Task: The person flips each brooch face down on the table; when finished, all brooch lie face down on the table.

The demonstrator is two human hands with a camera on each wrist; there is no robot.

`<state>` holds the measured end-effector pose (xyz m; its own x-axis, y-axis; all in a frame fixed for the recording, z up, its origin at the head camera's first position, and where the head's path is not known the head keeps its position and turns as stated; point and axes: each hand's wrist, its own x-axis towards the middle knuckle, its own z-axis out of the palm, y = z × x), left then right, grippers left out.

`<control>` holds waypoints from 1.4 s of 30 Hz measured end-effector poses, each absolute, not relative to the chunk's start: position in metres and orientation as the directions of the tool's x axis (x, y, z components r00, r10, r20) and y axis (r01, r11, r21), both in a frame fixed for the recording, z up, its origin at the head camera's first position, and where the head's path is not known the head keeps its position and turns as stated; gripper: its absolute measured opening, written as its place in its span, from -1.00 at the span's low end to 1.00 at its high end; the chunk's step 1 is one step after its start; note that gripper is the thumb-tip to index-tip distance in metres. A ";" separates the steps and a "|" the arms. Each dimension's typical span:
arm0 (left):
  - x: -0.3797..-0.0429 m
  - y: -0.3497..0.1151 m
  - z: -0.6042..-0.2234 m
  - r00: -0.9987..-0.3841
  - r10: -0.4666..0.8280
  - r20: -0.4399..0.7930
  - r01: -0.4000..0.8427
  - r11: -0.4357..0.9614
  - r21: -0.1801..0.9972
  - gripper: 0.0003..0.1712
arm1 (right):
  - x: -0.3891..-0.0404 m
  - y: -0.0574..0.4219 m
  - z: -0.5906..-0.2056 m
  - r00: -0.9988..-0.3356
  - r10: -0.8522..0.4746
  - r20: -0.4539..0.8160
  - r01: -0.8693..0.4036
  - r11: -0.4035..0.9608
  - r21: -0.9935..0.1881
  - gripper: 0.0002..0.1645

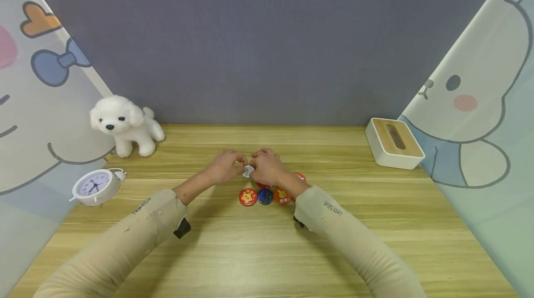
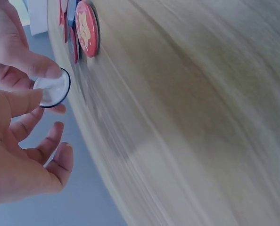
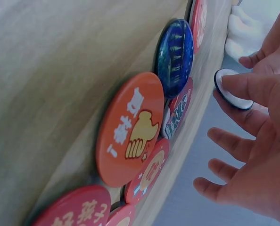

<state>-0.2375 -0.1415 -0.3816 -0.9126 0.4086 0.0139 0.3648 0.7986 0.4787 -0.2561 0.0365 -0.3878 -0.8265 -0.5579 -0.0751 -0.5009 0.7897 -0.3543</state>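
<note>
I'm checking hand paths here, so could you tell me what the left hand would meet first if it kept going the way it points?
Its fingers point right, so the left hand would probably meet the right hand first: both already pinch the small white badge between them.

A light wooden worktop (image 1: 258,251) meets a plain grey-blue back wall (image 1: 258,43); cartoon-printed panels (image 1: 479,103) close in both sides under soft, even light.

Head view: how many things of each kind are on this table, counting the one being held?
Plush dog: 1
Clock: 1
Tissue box: 1
Badges: at least 7, including the held badge; the pile overlaps, so some may be hidden
Total: at least 10
</note>
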 end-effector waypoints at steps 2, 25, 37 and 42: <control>-0.237 -0.140 -0.381 -0.908 0.420 0.010 0.381 0.814 0.439 -0.87 | -0.256 0.037 -0.388 -0.832 -0.551 -0.065 -0.494 0.788 -0.366 -0.85; -0.242 -0.146 -0.385 -0.907 0.415 -0.079 0.350 0.842 0.411 -0.86 | -0.259 0.042 -0.385 -0.839 -0.543 -0.029 -0.484 0.771 -0.414 -0.92; -0.242 -0.144 -0.383 -0.889 0.442 -0.120 0.356 0.831 0.427 -0.86 | -0.258 0.038 -0.393 -0.835 -0.540 -0.109 -0.476 0.807 -0.351 -0.79; -0.244 -0.144 -0.386 -0.879 0.461 -0.122 0.386 0.838 0.386 -0.86 | -0.257 0.038 -0.393 -0.837 -0.538 -0.098 -0.473 0.803 -0.362 -0.85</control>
<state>-0.2444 -0.1441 -0.3859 -0.8790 0.4609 -0.1218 0.3860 0.8380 0.3856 -0.2568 0.0384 -0.3926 -0.8372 -0.5379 -0.0985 -0.4733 0.8029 -0.3625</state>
